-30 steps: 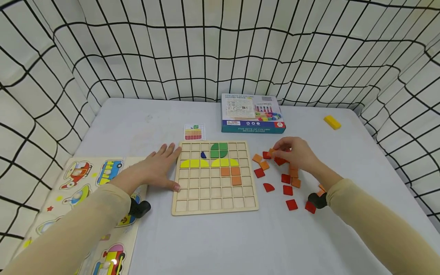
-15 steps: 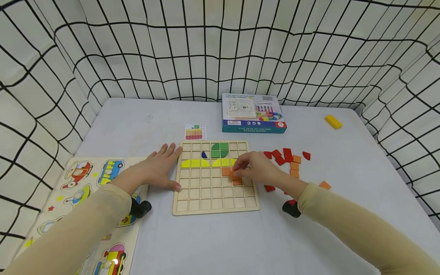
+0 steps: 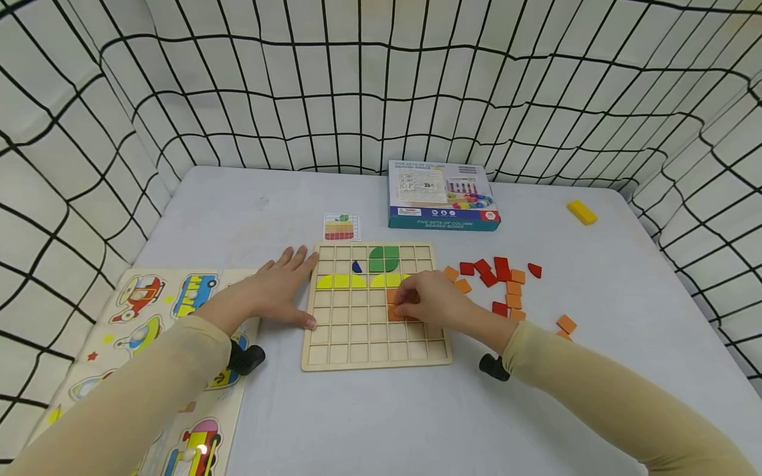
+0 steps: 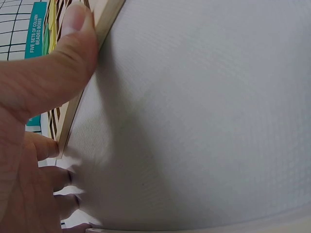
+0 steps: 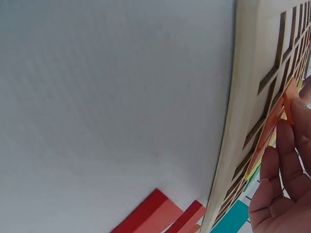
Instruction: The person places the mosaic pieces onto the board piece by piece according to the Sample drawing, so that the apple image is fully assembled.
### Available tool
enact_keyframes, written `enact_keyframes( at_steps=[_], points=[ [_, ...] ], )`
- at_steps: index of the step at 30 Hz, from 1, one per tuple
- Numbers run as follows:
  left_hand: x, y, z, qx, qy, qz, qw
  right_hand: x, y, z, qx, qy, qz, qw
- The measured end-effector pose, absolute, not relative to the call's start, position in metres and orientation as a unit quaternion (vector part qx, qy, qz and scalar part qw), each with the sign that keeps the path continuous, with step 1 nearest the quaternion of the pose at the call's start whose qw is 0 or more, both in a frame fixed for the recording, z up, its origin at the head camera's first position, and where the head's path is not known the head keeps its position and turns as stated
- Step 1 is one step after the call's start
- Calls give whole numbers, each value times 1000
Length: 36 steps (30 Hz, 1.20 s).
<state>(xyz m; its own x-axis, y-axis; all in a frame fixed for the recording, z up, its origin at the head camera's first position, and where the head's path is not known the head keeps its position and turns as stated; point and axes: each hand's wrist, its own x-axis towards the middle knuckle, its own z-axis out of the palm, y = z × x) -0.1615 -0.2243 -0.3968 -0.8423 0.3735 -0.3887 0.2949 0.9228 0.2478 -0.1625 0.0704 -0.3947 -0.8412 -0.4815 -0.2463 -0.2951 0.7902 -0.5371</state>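
Observation:
My right hand (image 3: 440, 301) is over the wooden grid board (image 3: 357, 367), thumb and finger pinching an orange square tile (image 5: 290, 99), which is tilted in the right wrist view. In the head view that tile overlaps a cell below another orange tile (image 3: 391, 295). My left hand (image 3: 274, 291) lies spread at the board's left edge, thumb and index finger touching the frame. On the board sit yellow curved pieces (image 3: 340, 281), green pieces (image 3: 383, 259) and a small blue piece (image 3: 356, 266). Other orange tiles are partly hidden under my right hand.
Loose red tiles (image 3: 488, 278) and orange tiles (image 3: 513, 301) lie to the right. A pattern card (image 3: 342, 227) and a box (image 3: 443, 196) stand behind the board. A vehicle puzzle (image 3: 139, 311) lies under my left forearm; a yellow block (image 3: 581, 212) lies at far right. Black netting surrounds the table.
My right hand has picked an orange tile from the loose pieces and carried it left to the board, then shifted slightly left and down. My left hand stays at the board's edge.

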Motion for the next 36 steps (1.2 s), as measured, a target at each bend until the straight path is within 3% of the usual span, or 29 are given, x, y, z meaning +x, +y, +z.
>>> enact_keyframes(
  at_steps=[11, 36],
  points=[
    [-161, -223, -397, 175, 955, 88, 221, -156, 70, -398, -258, 938, -194, 126],
    [-161, -222, -394, 167, 955, 93, 226, -162, 105, -394, -262, 929, -219, 143]
  ],
)
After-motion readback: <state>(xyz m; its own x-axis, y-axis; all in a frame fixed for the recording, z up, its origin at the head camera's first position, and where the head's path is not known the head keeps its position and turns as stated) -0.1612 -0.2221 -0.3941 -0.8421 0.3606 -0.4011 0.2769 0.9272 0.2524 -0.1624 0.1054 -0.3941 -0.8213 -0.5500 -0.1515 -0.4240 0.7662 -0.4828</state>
